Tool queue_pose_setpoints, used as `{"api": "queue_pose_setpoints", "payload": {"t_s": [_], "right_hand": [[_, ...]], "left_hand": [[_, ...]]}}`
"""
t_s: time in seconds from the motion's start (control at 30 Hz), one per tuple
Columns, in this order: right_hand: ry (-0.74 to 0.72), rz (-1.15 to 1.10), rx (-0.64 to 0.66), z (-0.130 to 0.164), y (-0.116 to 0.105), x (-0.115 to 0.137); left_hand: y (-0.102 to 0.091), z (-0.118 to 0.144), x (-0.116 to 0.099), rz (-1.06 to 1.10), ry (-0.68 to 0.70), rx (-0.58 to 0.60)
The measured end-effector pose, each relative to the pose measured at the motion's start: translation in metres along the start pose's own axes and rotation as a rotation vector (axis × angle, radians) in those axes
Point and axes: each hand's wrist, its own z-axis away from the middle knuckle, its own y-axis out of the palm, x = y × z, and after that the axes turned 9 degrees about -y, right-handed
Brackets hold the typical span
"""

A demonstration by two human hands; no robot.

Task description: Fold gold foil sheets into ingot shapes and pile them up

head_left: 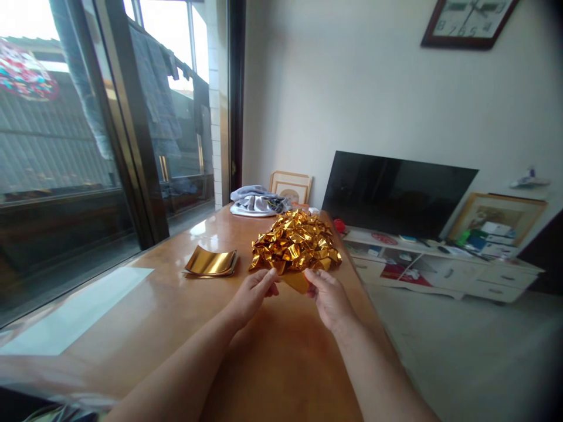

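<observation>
Both hands hold one gold foil sheet [295,282] between them above the wooden table [272,363]. My left hand [254,294] pinches its left edge and my right hand [328,296] pinches its right edge. Just beyond the hands lies a heap of folded gold foil pieces [295,241]. To the left of the heap rests a small stack of flat gold foil sheets [211,262].
A grey cloth bundle [257,202] lies at the table's far end, with a picture frame [291,186] behind it. Sliding glass doors [88,152] run along the left. To the right stand a dark television [396,193] and a low white cabinet [444,266].
</observation>
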Motion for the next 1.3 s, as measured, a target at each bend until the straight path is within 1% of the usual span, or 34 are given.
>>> {"api": "queue_pose_setpoints", "payload": {"t_s": [0.07,0.17,0.3,0.43,0.5,0.57,0.6,0.67,0.73,0.77,0.83,0.93,1.03,1.17,1.3], "right_hand": [[0.005,-0.007,0.039,0.002,0.003,-0.002],[0.016,-0.020,0.057,0.002,0.004,-0.005],[0.034,-0.013,0.043,-0.001,0.001,-0.004],[0.024,0.020,0.068,0.000,0.000,0.001],[-0.001,0.070,0.105,0.002,0.002,0.003],[-0.035,0.117,0.169,0.005,0.005,0.002],[-0.051,0.135,0.210,0.007,0.007,0.001],[-0.083,0.176,0.279,0.011,0.011,-0.002],[-0.109,0.246,0.304,0.014,0.014,-0.005],[-0.116,0.283,0.304,0.015,0.015,-0.005],[-0.123,0.320,0.284,0.016,0.015,-0.005],[-0.123,0.269,0.266,0.015,0.013,-0.004],[-0.144,0.248,0.259,0.014,0.011,-0.004],[-0.152,0.288,0.266,0.013,0.009,-0.007],[-0.135,0.287,0.293,0.015,0.012,-0.007]], "left_hand": [[0.002,0.001,-0.002,-0.008,0.010,0.030],[0.003,0.001,-0.003,-0.026,-0.004,0.051],[0.002,0.000,-0.002,-0.038,-0.001,0.033],[0.000,0.000,0.000,-0.075,0.002,0.020],[0.000,0.000,0.000,-0.081,0.011,0.005],[0.002,0.000,0.001,-0.056,0.013,0.006],[0.004,0.001,0.001,-0.026,0.006,0.031],[0.008,0.001,0.004,0.060,-0.018,0.125],[0.011,0.001,0.007,0.128,-0.036,0.204],[0.012,0.000,0.009,0.139,-0.039,0.211],[0.011,-0.002,0.013,0.122,-0.036,0.182],[0.008,-0.004,0.016,0.095,-0.013,0.137],[0.006,-0.004,0.015,0.086,-0.008,0.123],[0.010,0.000,0.008,0.136,-0.056,0.159],[0.013,0.004,0.002,0.215,-0.072,0.199]]}}
